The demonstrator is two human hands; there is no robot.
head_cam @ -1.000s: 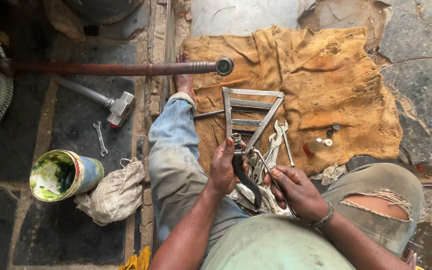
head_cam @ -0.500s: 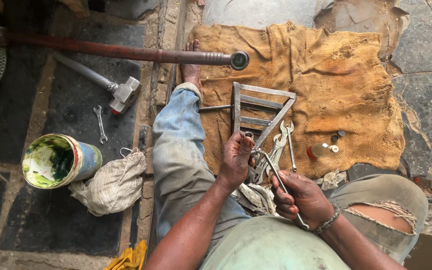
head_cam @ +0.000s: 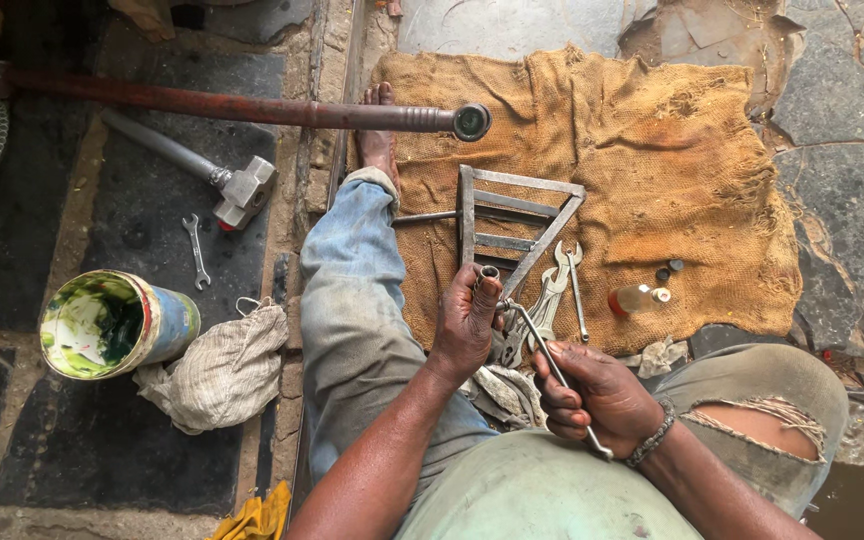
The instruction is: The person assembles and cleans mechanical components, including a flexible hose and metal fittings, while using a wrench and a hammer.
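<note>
A: Left hand (head_cam: 466, 320)?
B: Clenched round a small metal fitting (head_cam: 489, 274), held over the burlap (head_cam: 712, 170) just below the metal frame (head_cam: 512, 215).
A: Right hand (head_cam: 592, 395)?
B: Gripping a thin spanner (head_cam: 544, 352), its head touching the fitting. More spanners (head_cam: 564, 285) lie beside it, hammer (head_cam: 222, 180) well left.

**Tool count on the burlap and stone floor**

Two hands are showing: the left hand (head_cam: 467, 320) and the right hand (head_cam: 592, 395). One thin metal rod (head_cam: 552, 365) is lying across them. One triangular metal frame (head_cam: 512, 225) is sitting on one burlap cloth (head_cam: 692, 190). Spanners are lying in a cluster (head_cam: 552, 295) beside the frame, at least three, the exact number unclear; one more small spanner (head_cam: 195, 250) is lying apart. One hammer (head_cam: 237, 188), one long pipe (head_cam: 242, 108), one paint can (head_cam: 112, 322), one cloth bag (head_cam: 220, 368) and one small bottle (head_cam: 634, 298) are lying around.
</note>
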